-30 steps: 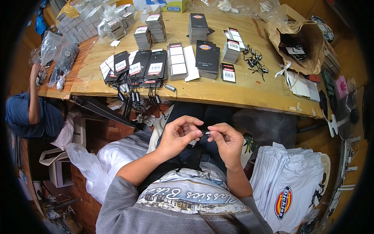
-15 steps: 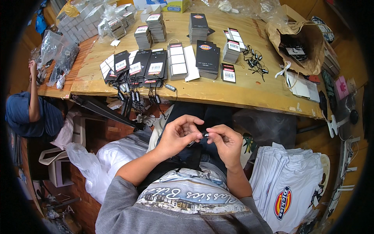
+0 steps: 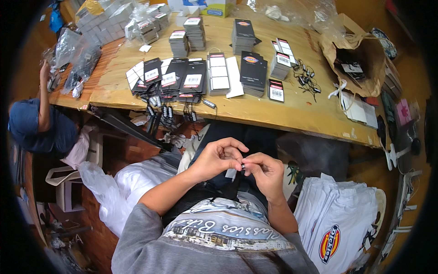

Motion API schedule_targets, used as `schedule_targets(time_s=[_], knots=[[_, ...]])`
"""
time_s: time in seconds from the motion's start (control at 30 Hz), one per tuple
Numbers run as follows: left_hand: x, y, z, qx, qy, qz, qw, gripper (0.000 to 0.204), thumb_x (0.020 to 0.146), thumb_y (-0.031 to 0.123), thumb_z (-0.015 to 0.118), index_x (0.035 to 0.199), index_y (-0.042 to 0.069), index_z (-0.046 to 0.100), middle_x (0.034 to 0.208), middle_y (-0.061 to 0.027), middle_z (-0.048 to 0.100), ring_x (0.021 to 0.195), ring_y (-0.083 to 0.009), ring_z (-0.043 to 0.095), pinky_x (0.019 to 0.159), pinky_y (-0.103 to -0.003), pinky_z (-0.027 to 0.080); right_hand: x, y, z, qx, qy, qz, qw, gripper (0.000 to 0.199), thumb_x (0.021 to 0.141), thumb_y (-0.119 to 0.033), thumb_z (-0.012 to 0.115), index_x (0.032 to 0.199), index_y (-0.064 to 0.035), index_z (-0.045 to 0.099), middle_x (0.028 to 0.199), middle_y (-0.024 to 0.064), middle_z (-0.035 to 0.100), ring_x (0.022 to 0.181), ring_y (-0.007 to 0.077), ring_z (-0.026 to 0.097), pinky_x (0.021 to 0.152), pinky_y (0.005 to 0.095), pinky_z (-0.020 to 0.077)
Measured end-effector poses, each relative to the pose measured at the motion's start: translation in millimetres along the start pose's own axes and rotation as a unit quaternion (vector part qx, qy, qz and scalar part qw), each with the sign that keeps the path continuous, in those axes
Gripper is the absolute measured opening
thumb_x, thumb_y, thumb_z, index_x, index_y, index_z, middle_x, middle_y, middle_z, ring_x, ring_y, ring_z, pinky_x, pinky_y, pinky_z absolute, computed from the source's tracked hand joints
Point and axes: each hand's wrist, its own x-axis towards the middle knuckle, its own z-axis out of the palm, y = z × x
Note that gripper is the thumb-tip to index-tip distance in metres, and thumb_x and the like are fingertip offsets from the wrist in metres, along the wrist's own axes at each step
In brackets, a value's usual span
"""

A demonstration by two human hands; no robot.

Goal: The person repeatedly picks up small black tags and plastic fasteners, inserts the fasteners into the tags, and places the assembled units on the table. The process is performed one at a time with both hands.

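Note:
Over my lap, my left hand (image 3: 220, 160) and my right hand (image 3: 265, 173) meet fingertip to fingertip. Between them is a small black tag seal (image 3: 243, 167) with a pale mark, mostly covered by the fingers. Thumb and forefinger of each hand are pinched on it. Just below hangs a pale piece (image 3: 231, 173) whose kind I cannot make out. At the table's front edge, black hang tags (image 3: 194, 81) with white labels lie fanned out, their black seals (image 3: 166, 112) dangling over the edge.
Stacks of tags (image 3: 195, 34) and a black tag pile (image 3: 253, 71) stand on the table (image 3: 292, 118). Loose seals (image 3: 305, 77) lie near a paper bag (image 3: 335, 55). Folded white shirts (image 3: 328, 205) are at my right, plastic-wrapped goods (image 3: 146, 182) at my left. Another person (image 3: 43, 123) sits far left.
The view has shifted slightly, so the table items appear further right. My hands stay together on the seal, with the fingertips now closer and the seal more covered.

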Motion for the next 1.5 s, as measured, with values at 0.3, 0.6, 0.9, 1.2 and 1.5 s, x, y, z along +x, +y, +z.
schedule_targets(time_s=[0.3, 0.6, 0.9, 1.2, 1.5], knots=[[-9, 19, -37, 0.055, -0.318, 0.033, 0.946, 0.038, 0.077, 0.032, 0.056, 0.096, -0.001, 0.054, 0.094, -0.0087, 0.054, 0.092, -0.0202, 0.049, 0.086, -0.032, 0.033, 27, -58, 5, -0.09, -0.115, -0.091, 0.985, 0.01, 0.067, 0.008, 0.058, 0.075, 0.002, 0.06, 0.068, 0.0103, 0.058, 0.053, 0.013, 0.053, 0.045, 0.0203, 0.039], [-47, 43, -30, -0.033, -0.317, -0.103, 0.942, 0.017, 0.073, 0.01, 0.063, 0.078, -0.002, 0.053, 0.078, -0.0055, 0.054, 0.066, -0.0099, 0.052, 0.058, -0.021, 0.043, 56, -84, 44, -0.065, -0.286, -0.25, 0.923, 0.023, 0.061, 0.004, 0.06, 0.082, -0.001, 0.056, 0.074, 0.0108, 0.057, 0.062, 0.0231, 0.057, 0.053, 0.0271, 0.0459], [-60, 116, -43, 0.439, -0.043, 0.254, 0.861, 0.019, 0.058, -0.007, 0.057, 0.076, 0.001, 0.058, 0.079, -0.0098, 0.06, 0.071, -0.0202, 0.059, 0.059, -0.027, 0.045, 56, -113, 36, -0.13, -0.282, -0.243, 0.919, 0.019, 0.065, 0.0, 0.06, 0.083, -0.0035, 0.055, 0.067, 0.0081, 0.052, 0.055, 0.0226, 0.054, 0.048, 0.0291, 0.0426], [-21, 142, -164, 0.603, 0.305, 0.256, 0.691, 0.02, 0.055, -0.013, 0.056, 0.068, 0.0, 0.049, 0.077, -0.0055, 0.053, 0.059, -0.013, 0.05, 0.051, -0.022, 0.039, 59, -64, 63, -0.123, -0.279, -0.215, 0.928, 0.013, 0.066, 0.0, 0.062, 0.079, -0.0003, 0.058, 0.073, 0.0102, 0.058, 0.063, 0.0226, 0.058, 0.053, 0.0269, 0.0454], [-10, 159, -139, 0.775, 0.172, 0.109, 0.598, 0.05, 0.053, -0.018, 0.041, 0.094, 0.005, 0.057, 0.095, -0.0092, 0.052, 0.092, -0.0287, 0.043, 0.082, -0.035, 0.037, 168, -55, -41, -0.508, -0.115, -0.116, 0.846, 0.029, 0.06, -0.021, 0.067, 0.083, -0.0032, 0.061, 0.083, 0.0113, 0.059, 0.088, 0.0265, 0.05, 0.077, 0.0343, 0.0392]])
